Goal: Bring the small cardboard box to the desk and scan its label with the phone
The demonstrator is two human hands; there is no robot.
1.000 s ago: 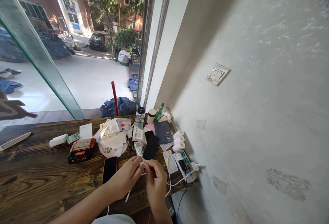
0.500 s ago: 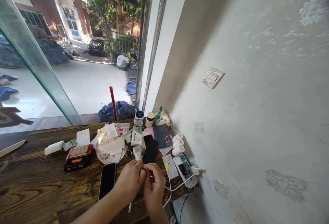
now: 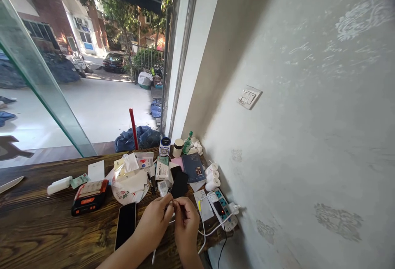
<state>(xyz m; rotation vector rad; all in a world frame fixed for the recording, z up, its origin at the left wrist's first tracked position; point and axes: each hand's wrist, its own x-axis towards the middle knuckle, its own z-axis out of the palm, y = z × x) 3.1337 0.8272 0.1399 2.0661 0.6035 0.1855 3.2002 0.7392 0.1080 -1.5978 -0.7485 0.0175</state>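
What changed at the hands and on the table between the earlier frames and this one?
Little. Both the left hand and the right hand stay pinched together on the end of the white cable, fingertips meeting as before. The view has shifted slightly, so everything sits a bit lower and further left. The phone, the orange-and-black device and the power strip lie where they were.

The white cable (image 3: 202, 236) is thin and slack, its near end pinched between the fingertips of both hands over the table edge. From there it loops across the wood toward the power strip by the wall.
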